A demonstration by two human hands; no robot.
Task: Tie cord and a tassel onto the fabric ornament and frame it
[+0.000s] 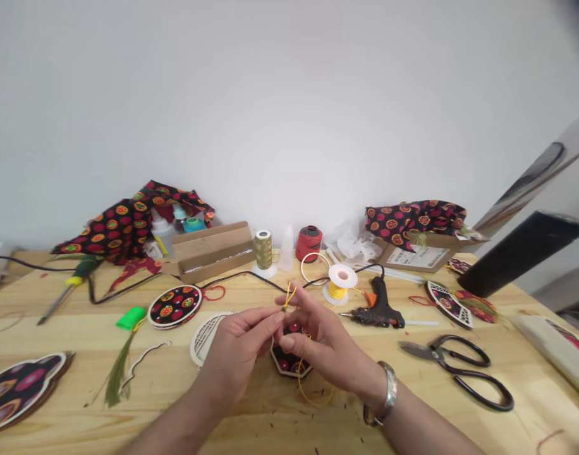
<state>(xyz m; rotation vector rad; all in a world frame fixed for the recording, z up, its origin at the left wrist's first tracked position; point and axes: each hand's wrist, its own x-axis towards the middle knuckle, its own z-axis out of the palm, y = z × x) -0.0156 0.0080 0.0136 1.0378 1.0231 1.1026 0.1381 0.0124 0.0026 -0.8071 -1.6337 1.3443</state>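
At the lower centre of the frame, both hands are working close together just above the table (270, 424). The left hand (239, 347) is pinching a yellow cord (288, 296) between thumb and forefinger. The right hand (320, 341), wearing a bracelet (389, 393), is touching the same cord with its raised forefinger while its other fingers are curling loosely; whether it is truly gripping cannot be told. The cord's short ends are pointing up and slightly right from the fingertips, so its long axis is running nearly upright. Its slack is hanging down behind the right palm and looping on the table toward the bottom of the frame. Directly beneath the fingers a hexagon (289, 366) covered in patterned cloth is lying flat, partly hidden by both hands. To the left a white lattice (205, 336) is lying just beside the left hand, with an oval disc (174, 305) above it. To the right a glue gun (377, 309) is lying with its nozzle pointing left toward the hands, and scissors (460, 368) are lying well apart at lower right. A spool (341, 282) of yellow cord is standing just above the hands. Bare wood is showing below the wrists and along the bottom edge, leaving open room there, while the upper part of the table is crowded.
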